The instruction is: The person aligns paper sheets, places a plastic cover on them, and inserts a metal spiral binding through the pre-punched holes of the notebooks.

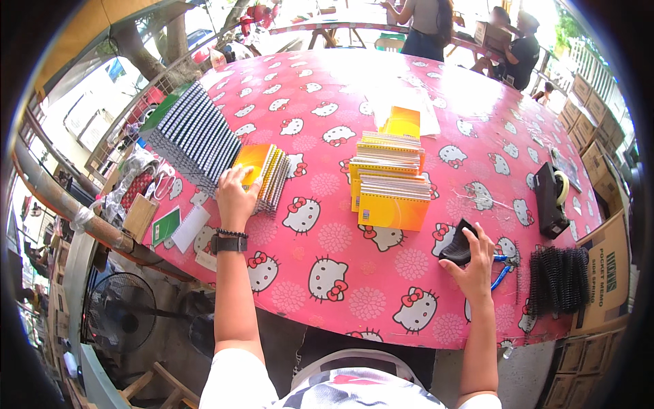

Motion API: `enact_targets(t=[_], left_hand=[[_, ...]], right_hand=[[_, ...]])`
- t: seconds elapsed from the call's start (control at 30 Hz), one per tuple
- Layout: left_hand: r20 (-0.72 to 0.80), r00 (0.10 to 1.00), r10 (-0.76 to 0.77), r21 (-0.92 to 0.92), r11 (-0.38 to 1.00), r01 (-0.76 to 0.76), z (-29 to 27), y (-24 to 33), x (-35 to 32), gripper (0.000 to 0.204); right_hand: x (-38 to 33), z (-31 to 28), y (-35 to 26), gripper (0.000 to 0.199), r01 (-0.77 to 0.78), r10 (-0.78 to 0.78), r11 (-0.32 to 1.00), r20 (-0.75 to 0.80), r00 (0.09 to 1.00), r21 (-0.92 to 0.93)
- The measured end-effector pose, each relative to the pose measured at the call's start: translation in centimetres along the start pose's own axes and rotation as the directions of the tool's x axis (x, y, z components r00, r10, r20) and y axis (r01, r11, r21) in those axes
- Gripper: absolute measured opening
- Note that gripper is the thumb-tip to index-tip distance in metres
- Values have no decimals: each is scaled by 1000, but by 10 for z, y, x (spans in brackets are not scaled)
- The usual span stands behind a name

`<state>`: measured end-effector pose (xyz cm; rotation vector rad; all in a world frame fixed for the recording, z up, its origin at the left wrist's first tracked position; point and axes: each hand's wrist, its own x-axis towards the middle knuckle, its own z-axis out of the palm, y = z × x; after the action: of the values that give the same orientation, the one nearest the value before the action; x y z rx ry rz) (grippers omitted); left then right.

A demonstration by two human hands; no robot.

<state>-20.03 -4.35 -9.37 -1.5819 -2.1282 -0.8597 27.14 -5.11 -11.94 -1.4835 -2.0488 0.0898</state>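
Observation:
My left hand (235,194) rests on a short row of orange spiral notebooks (267,172) standing on edge, its fingers on the front orange cover. To their left a long row of grey-edged notebooks with a green cover (194,136) leans across the table. My right hand (471,262) holds a bundle of black spiral binding coils (458,247) just above the pink cartoon-cat tablecloth (340,273). A stack of yellow-orange notebooks (390,180) lies between my two hands, farther back.
A pile of black coils (558,279) and blue-handled pliers (503,269) lie right of my right hand. A black tape dispenser (550,198) stands beyond them. Cardboard boxes (606,273) line the right edge. People stand at a far table (477,41). A fan (119,313) is below left.

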Motion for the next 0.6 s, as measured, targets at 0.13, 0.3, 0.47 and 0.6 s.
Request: enact_targets(t=[0.13,0.3,0.47,0.6], left_hand=[[-15,998,62,16,998,-61,4,-9,-2,32],[54,992,114,-1,993,-115,3,-5,-4,35],[-11,997,77,12,997,-77,15,-11,-4,38],[63,996,68,54,996,-71,7,-8,-2,42]], right_hand=[[-4,5,-3,74,-14,14,1000,4,1000,-2],[-3,6,1,69,-1,1,999,7,1000,49],[-4,5,5,67,-48,48,998,11,999,39],[-5,5,12,64,-131,131,991,-7,991,10]])
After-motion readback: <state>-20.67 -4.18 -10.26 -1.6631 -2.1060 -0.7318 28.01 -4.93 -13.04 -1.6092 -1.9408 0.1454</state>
